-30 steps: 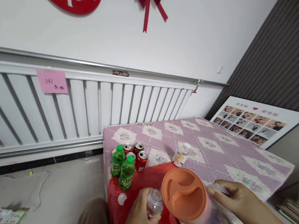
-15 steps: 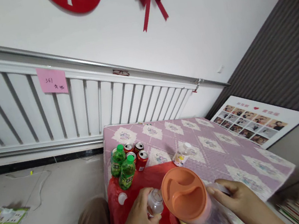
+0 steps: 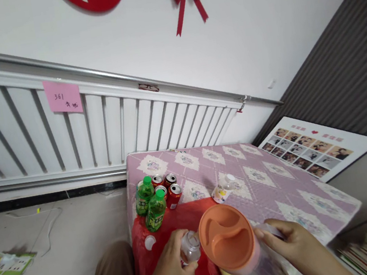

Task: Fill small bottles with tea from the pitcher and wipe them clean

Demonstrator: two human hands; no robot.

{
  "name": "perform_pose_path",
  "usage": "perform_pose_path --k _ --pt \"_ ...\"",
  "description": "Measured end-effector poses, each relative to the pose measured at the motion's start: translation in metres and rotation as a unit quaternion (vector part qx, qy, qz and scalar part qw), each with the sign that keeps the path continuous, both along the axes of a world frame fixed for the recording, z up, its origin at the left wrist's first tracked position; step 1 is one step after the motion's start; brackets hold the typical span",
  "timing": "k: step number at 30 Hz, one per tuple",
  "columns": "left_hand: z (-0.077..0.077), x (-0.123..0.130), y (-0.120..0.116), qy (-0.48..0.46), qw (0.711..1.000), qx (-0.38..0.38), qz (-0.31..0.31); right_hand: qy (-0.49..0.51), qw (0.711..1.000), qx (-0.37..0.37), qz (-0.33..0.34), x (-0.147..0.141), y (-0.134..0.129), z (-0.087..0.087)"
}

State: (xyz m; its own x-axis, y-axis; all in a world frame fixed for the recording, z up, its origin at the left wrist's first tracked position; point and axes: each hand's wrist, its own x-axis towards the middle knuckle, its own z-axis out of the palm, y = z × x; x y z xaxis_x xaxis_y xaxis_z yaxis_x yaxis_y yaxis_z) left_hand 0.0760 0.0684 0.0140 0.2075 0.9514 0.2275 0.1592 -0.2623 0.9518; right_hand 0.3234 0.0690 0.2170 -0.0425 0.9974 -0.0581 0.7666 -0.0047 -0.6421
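My left hand (image 3: pixel 172 268) is wrapped round a clear bottle (image 3: pixel 190 246) with an uncapped mouth. My right hand (image 3: pixel 283 239) grips the handle of a clear pitcher (image 3: pixel 254 269), which tilts toward the bottle. Its orange lid (image 3: pixel 226 237) is on, close beside the bottle mouth; whether liquid flows cannot be made out. A white cap (image 3: pixel 150 242) lies on the red cloth (image 3: pixel 175 223) left of the bottle. Two green bottles (image 3: pixel 155 211) stand behind the cap, next to several red cans (image 3: pixel 174 196). Farther right stands a capped clear bottle (image 3: pixel 224 188) with a patterned label.
A purple patterned cover (image 3: pixel 265 203) lies under the items. Behind it runs a white radiator (image 3: pixel 100 131) with a pink note (image 3: pixel 63 96). A photo board (image 3: pixel 321 147) leans at the right. On the floor at left is a green power strip (image 3: pixel 11 265).
The view has shifted very slightly. Both hands keep their holds on the bottle and pitcher, with almost no visible movement.
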Motion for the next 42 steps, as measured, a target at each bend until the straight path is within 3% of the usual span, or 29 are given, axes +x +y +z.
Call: perform_pose_path --k 32,42 --pt "-0.001 -0.002 0.001 0.007 1.000 0.003 0.000 -0.026 0.999 -0.015 -0.021 -0.012 -0.004 0.013" --pt "-0.003 -0.001 0.001 0.013 1.000 0.005 -0.006 -0.011 0.999 0.024 -0.031 -0.011 -0.006 0.005"
